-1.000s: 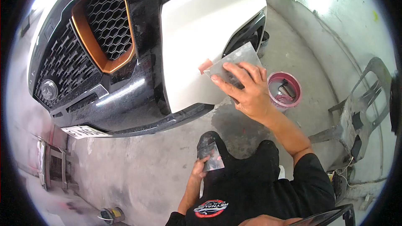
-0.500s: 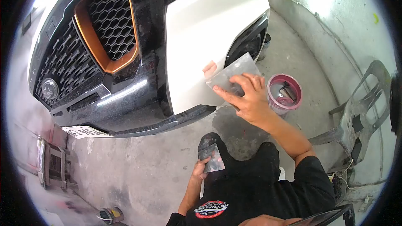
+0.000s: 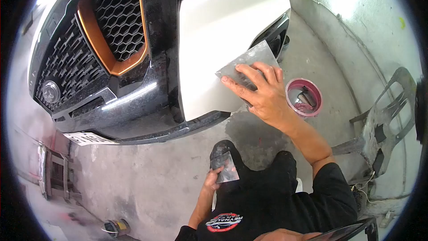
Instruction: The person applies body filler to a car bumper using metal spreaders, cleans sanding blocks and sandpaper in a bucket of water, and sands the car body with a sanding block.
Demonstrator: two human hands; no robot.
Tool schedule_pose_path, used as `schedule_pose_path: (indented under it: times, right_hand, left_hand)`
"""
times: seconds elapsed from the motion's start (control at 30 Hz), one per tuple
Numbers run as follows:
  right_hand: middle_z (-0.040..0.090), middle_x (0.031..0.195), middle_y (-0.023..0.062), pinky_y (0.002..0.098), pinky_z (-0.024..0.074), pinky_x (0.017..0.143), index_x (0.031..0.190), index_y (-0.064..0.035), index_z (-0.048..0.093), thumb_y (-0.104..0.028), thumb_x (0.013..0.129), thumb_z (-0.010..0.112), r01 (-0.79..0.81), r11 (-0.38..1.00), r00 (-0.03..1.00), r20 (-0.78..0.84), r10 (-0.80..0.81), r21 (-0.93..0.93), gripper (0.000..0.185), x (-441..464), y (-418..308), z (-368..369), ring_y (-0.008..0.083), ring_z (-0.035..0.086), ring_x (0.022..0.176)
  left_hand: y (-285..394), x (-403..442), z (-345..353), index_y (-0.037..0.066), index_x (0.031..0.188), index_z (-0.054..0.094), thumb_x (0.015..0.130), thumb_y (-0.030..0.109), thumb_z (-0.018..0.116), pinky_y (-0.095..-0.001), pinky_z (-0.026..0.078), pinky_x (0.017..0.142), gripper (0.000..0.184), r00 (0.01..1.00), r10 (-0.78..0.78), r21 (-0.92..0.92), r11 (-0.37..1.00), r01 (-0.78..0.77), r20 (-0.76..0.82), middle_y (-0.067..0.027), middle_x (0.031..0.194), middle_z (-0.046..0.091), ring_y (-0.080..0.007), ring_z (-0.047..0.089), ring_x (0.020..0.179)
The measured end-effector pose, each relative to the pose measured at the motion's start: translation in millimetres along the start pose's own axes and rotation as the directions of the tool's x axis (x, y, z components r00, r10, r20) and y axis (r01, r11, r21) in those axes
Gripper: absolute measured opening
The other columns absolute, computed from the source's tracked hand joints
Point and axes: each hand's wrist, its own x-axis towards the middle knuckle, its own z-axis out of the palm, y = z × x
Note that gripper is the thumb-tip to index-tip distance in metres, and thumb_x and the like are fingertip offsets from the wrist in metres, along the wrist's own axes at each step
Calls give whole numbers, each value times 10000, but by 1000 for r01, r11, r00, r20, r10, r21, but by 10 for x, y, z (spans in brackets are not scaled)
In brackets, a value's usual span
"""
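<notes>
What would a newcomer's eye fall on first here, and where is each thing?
Orange trim at upper left probably catches the eye first, bright against the car's black front. Near the centre, the right hand holds a grey plate before the white bumper. A pink bucket stands right of that hand.

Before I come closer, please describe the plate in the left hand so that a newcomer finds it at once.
From the white bumper, look down to the person's black-clothed left leg. There the left hand holds a flat, shiny small plate; the large plate is in the right hand.
</notes>
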Motion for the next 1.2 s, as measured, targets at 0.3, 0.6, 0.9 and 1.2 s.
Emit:
schedule_pose_path:
  times: [0.3,0.6,0.9,1.2]
  right_hand:
    - [520,1272,13,370,337,839,1211,-318,652,-58,651,676,21,1000,984,-176,-22,-11,618,-338,1,482,225,465,1106]
    - [527,1278,2,377,327,837,1236,-314,644,-36,612,700,-45,998,999,1,45,46,685,-58,-56,-196,238,460,1078]
    - [520,1239,18,412,345,828,1305,-337,576,-92,728,625,44,998,999,32,-43,-51,629,-82,-48,-13,248,464,1071]
    - [524,1268,-3,386,313,836,1222,-309,649,-62,624,678,-49,999,996,67,50,-7,648,-146,-50,-305,234,447,1079]
  left_hand:
    - [-3,27,4,20,1235,580,896,53,576,-457,528,916,341,1000,19,17,1000,-19,18,-101,1165,646,-269,640,1037]
    - [-22,82,-53,30,1228,584,901,69,585,-466,528,907,329,1000,-2,24,1000,2,12,-93,1169,642,-265,641,1031]
    - [-14,55,-41,41,1217,592,900,57,575,-465,527,912,318,999,39,26,999,-40,33,-92,1146,649,-267,640,1031]
    - [-21,123,-79,34,1244,567,895,39,569,-472,525,922,349,998,-9,-13,1000,9,60,-95,1175,642,-272,637,1040]
